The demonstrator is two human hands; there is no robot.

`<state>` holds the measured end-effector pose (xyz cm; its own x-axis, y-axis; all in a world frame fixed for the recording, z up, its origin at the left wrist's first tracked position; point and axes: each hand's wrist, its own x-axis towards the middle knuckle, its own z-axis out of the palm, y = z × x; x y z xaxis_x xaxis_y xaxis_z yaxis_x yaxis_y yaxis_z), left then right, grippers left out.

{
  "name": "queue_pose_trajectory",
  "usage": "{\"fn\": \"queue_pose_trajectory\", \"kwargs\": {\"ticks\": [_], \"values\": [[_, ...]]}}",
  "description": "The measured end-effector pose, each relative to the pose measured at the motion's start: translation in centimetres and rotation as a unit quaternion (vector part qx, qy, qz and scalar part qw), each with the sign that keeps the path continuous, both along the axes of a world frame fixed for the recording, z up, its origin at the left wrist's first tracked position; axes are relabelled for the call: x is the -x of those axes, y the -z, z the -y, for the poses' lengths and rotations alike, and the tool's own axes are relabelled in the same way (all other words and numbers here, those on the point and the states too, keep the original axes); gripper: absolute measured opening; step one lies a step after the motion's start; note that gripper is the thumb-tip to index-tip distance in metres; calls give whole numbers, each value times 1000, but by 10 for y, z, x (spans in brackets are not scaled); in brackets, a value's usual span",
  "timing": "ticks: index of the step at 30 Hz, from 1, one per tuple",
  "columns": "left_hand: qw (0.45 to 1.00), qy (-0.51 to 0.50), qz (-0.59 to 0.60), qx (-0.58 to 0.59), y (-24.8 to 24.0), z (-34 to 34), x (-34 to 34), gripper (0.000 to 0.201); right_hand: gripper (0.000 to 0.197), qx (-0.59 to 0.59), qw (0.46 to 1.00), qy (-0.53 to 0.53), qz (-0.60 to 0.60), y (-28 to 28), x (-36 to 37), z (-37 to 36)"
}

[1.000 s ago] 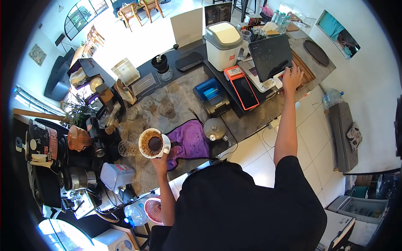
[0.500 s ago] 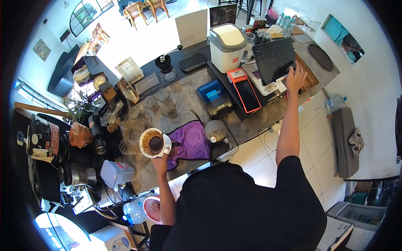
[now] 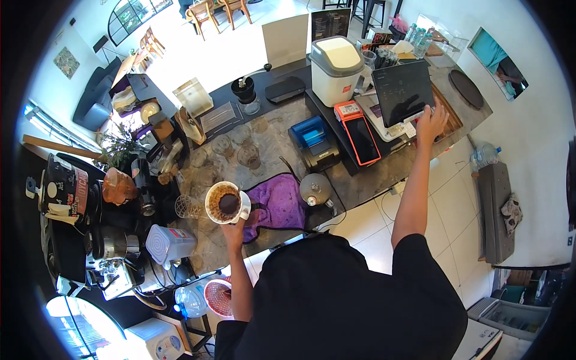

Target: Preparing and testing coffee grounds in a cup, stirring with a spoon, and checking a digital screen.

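A white, handled coffee dripper (image 3: 245,205), brown grounds (image 3: 228,204) inside, opens upward near left; a dark tablet (image 3: 403,91) stands tilted far right.

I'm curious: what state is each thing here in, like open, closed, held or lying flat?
White dripper, held in the left hand, dark coffee inside.
Tablet, tilted, mostly dark, right hand at its lower right edge.
Purple cloth, spread out, creased.
Kettle, upright, unheld.
Card terminal, face up, dark.
White bin, closed.
Plastic container, closed.
Glasses, unheld, contents unclear.
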<state>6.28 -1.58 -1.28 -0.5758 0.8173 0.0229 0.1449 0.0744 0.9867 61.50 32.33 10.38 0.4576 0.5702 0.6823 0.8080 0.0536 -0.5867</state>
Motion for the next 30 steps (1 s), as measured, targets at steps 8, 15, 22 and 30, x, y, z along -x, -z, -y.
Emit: {"fn": "queue_pose_trajectory", "kwargs": {"ticks": [8,15,22,30], "values": [[999,-25,22,-3,8,4,5,72,21,-155,967,-199,15,-70,160,129],[1000,-10,-13,-8,-5,1,0,65,32,70,785,-615,19,-85,294,227],[999,10,18,-27,5,0,4,60,63,135,753,-628,145,-24,363,244],[1000,-9,21,-21,11,2,4,66,58,171,764,-599,169,-2,394,246]]}}
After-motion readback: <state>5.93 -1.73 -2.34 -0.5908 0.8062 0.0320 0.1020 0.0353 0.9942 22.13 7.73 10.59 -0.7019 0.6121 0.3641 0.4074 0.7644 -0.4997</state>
